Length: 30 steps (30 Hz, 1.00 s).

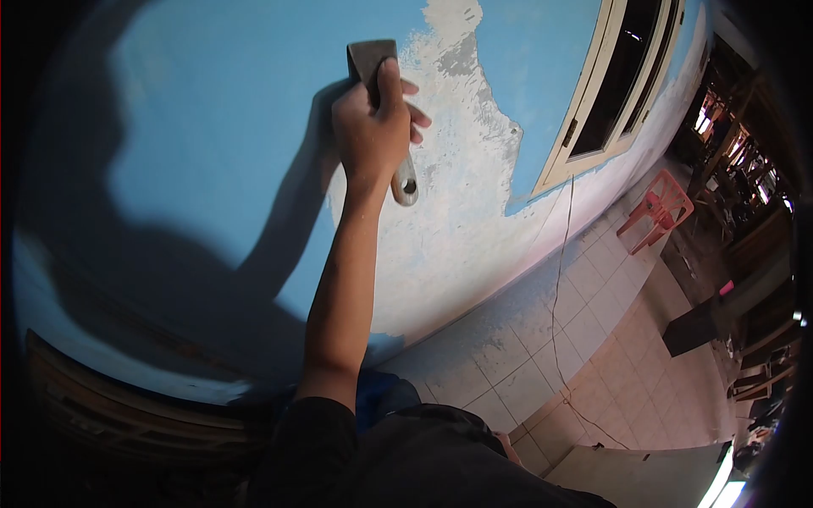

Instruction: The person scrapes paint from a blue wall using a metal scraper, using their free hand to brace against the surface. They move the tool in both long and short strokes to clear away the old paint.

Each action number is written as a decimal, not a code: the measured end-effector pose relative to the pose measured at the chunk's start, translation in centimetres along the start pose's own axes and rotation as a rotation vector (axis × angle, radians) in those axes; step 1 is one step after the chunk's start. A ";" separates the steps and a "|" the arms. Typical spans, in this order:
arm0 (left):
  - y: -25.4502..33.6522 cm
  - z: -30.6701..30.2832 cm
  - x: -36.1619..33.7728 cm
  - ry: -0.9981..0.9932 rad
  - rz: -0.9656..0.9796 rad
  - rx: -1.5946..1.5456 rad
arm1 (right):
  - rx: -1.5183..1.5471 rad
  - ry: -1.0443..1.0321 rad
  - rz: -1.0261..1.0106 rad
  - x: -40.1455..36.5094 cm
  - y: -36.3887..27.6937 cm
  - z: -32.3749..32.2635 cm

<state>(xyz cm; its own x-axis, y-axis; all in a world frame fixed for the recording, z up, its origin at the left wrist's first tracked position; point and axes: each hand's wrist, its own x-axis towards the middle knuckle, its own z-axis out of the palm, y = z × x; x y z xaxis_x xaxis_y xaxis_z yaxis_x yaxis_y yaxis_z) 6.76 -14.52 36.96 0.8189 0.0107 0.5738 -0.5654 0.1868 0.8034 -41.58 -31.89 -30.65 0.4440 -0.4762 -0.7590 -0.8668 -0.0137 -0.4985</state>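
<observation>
My left hand (377,123) is raised against the wall and closed around a scraper (373,55). The thumb lies along the dark metal blade, which points up, and the handle's end with its hole sticks out below the palm. Blue paint (229,110) covers the wall to the left of the hand. Beside the fingers, on the right, is a bare whitish-grey patch (440,178) with ragged paint edges. My right hand does not show; a small skin-coloured bit by the dark shirt is too small to tell.
A cream-framed window (584,93) is at the upper right. A thin cable (555,313) hangs down onto the tiled floor (517,356), where dust lies along the wall. Farther right are a red plastic chair (660,207) and a dark block-like object (690,330). A pale board (644,474) lies lower right.
</observation>
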 end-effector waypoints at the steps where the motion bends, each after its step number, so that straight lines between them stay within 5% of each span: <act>1: -0.9 -0.3 -0.6 0.007 -0.032 0.001 | -0.010 -0.004 0.010 0.3 -0.5 0.1; 11: 1.2 -0.5 -0.5 0.011 -0.096 0.079 | 0.037 0.047 -0.061 -0.2 -3.5 -0.1; 17: -4.1 -2.6 -6.0 0.095 -0.230 0.080 | 0.148 0.046 -0.008 -1.2 -5.3 -0.1; 22: -1.4 -2.5 -3.5 0.072 -0.154 0.056 | -0.038 -0.011 -0.035 -0.8 -2.2 -0.5; 30: -2.0 -2.7 -3.9 0.073 -0.120 0.093 | 0.122 0.045 0.042 -0.9 -2.1 -1.5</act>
<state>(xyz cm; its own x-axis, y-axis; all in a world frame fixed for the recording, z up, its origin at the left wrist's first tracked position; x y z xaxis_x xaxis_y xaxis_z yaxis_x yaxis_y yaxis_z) 5.02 -12.31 32.68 0.8842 0.0653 0.4624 -0.4669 0.0992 0.8787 -40.53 -32.76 -28.28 0.3952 -0.5132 -0.7619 -0.8489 0.1128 -0.5164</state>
